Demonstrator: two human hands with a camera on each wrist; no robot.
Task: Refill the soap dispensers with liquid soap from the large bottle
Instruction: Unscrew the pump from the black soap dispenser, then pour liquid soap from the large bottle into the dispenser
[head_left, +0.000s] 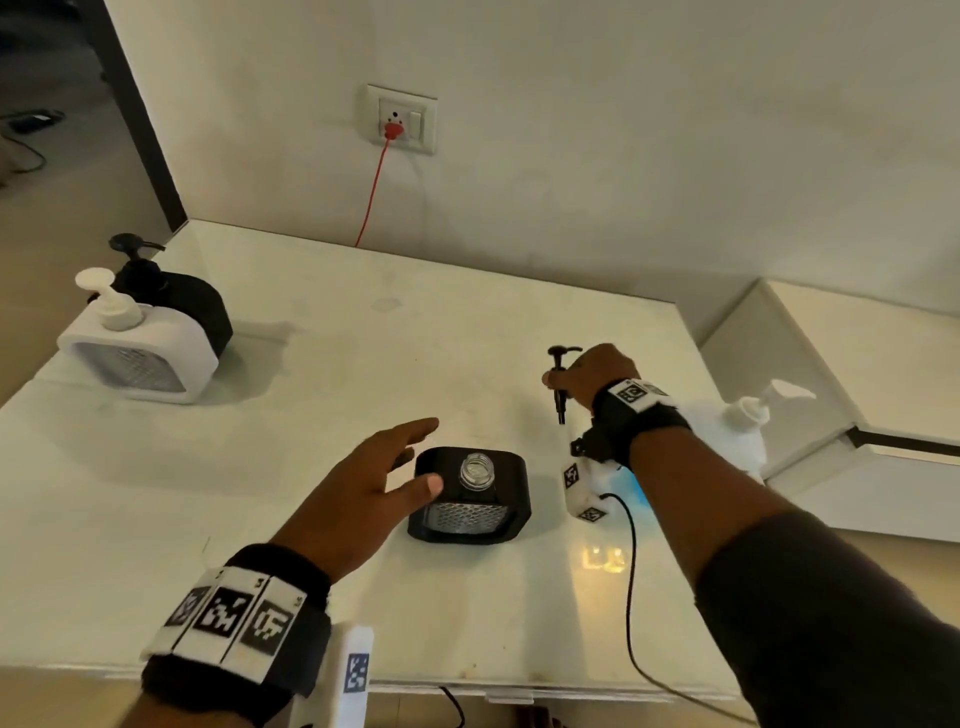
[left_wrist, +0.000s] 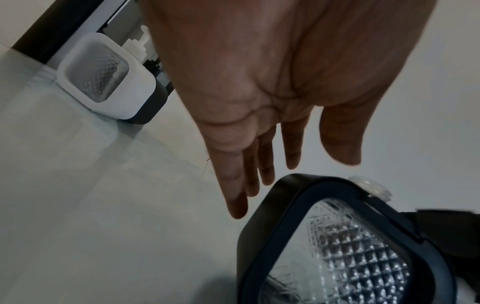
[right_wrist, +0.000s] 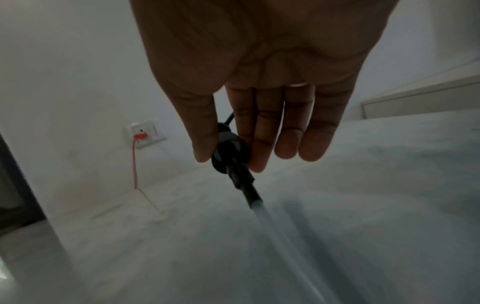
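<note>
Now left hand (head_left: 363, 483) splayed beside uncapped black dispenser (head_left: 470, 496), right hand (head_left: 592, 376) pinching pump (head_left: 560, 384) upright

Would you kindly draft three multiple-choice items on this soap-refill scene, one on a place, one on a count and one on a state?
1. Where does the white dispenser with its pump fitted stand?
A. far left of the counter
B. against the wall socket
C. at the counter's near edge

2. How many black dispenser bodies are in the head view?
A. one
B. two
C. three

3. What is the state of the black dispenser near the left hand?
A. pump screwed on
B. lying on its side
C. neck open, pump removed

Answers: 1 A, it sits at the left end, in front of a second black dispenser. 2 B, one at the left, one central. 3 C, its clear neck is bare while the right hand pinches the black pump.
</note>
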